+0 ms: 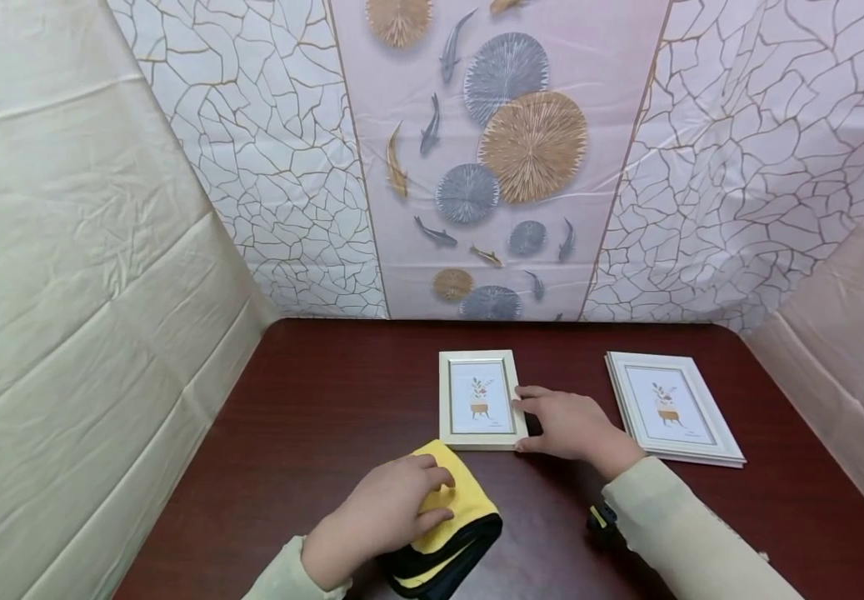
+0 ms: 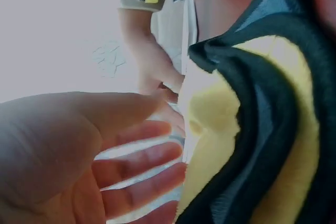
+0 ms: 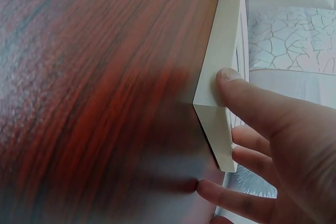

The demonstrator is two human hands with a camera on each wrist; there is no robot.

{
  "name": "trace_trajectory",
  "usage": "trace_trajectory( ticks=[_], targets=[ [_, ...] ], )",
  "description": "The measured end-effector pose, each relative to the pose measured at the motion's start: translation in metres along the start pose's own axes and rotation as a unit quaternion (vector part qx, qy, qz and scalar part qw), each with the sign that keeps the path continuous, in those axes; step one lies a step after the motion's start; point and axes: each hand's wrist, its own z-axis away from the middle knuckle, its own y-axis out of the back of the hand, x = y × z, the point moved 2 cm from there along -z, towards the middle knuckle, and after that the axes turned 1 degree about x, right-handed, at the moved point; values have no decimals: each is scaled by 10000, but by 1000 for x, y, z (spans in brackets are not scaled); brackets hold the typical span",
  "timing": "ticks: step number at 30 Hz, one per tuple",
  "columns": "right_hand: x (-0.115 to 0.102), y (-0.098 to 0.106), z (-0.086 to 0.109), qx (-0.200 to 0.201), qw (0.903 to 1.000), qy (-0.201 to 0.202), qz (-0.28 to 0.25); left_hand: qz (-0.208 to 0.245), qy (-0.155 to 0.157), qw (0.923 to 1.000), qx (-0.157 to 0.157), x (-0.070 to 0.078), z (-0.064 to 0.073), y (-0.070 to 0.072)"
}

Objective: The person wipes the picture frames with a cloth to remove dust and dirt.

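Note:
A cream picture frame (image 1: 480,442) with a potted-plant print lies face up on the table. My right hand (image 1: 566,423) holds its near right corner: the thumb (image 3: 231,77) presses the near side, and two fingertips touch the right side. A folded yellow cloth (image 1: 469,492) with black edging lies just in front of the frame, its far tip at the frame's near left corner. Over the cloth rests my left hand (image 1: 390,508), fingers loosely bent and thumb apart from them. In the left wrist view, the fingers (image 2: 142,174) extend beside the cloth without wrapping it.
To the right, a stack of white picture frames (image 1: 675,408) sits on the dark red wooden table (image 1: 312,400). Patterned fabric (image 1: 304,167) hangs behind the table's far edge, and plain cloth walls (image 1: 87,292) enclose both sides. A black and yellow strap (image 1: 602,517) shows at the right sleeve.

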Motion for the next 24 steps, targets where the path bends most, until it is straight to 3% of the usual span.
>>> trace_trajectory(
  ticks=[2,6,10,15,18,24],
  targets=[
    [-1,0,0,2,10000,5,-22,-66,204,9996,-209,2,0,-3],
    [-3,1,1,26,10000,63,-32,-372,162,9960,-794,8,1,-13],
    [-3,0,0,57,9999,95,-55,-578,150,9941,-907,13,1,-15],
    [-2,-1,0,6,10000,35,-69,-881,-49,9951,-442,24,4,-7],
    [-1,-1,2,-33,9999,-30,-94,-701,-157,9972,-228,28,6,-5],
    [-1,0,4,-12,10000,22,-90,-413,166,9977,509,18,0,-14]
  ],
)
